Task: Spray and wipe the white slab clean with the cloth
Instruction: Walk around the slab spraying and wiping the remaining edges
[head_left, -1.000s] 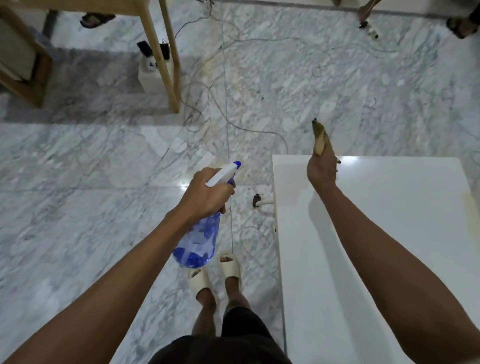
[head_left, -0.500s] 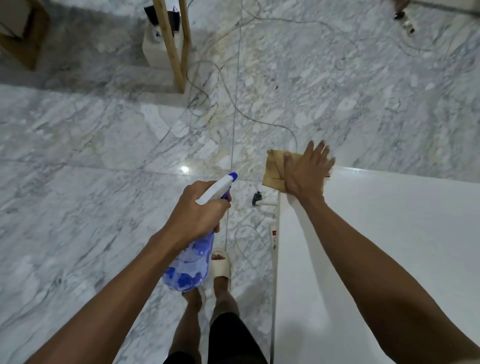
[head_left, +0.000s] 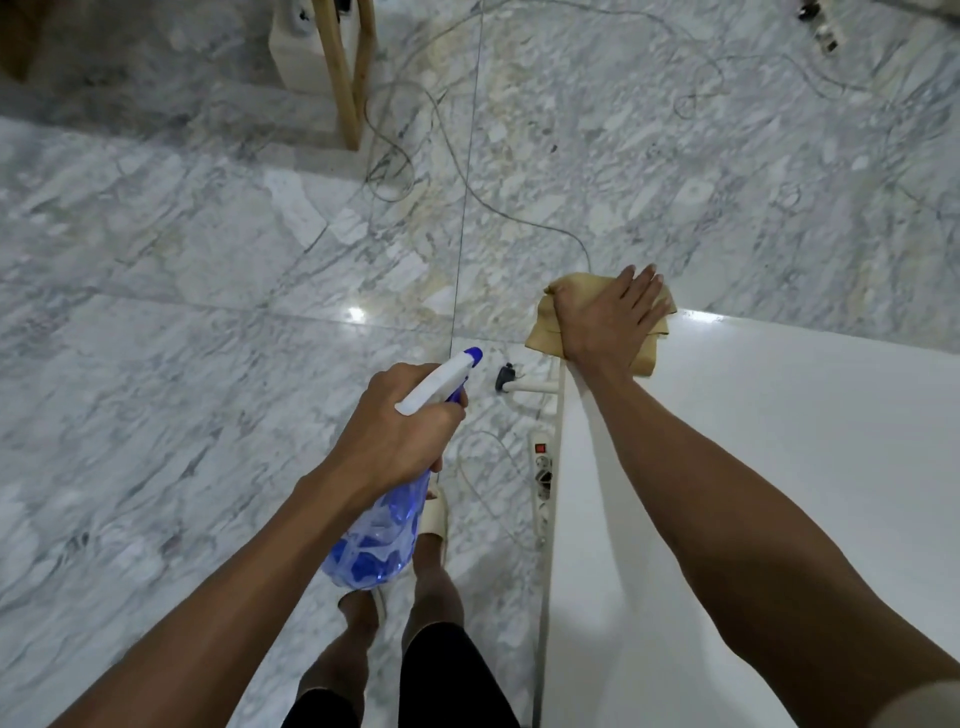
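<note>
From the head camera I see my right hand (head_left: 608, 319) lying flat on the tan cloth (head_left: 544, 328), fingers straight and close together, pressing it onto the far left corner of the white slab (head_left: 779, 467). The cloth is crumpled and spills over that corner, with part of it hanging past the slab's left edge above the floor. The slab fills the right side of the view; its long left edge runs from the bottom of the frame up toward the cloth, and its far edge slants away to the right. My right forearm lies along that left edge, pointing toward the corner. My left hand (head_left: 400, 436) is curled tight around the neck of the spray bottle (head_left: 374, 540), held over the marble floor (head_left: 182, 338) to the left of the slab and clear of it. The bottle is tilted, its long axis running from the blue-tinted body at lower left to the white and blue nozzle at upper right, so the nozzle points toward the cloth corner. I cannot tell whether a finger is on the trigger. A power strip (head_left: 541, 483) lies on the floor just beside the slab's left edge, and thin cables (head_left: 524, 221) trail across the marble beyond it.
</note>
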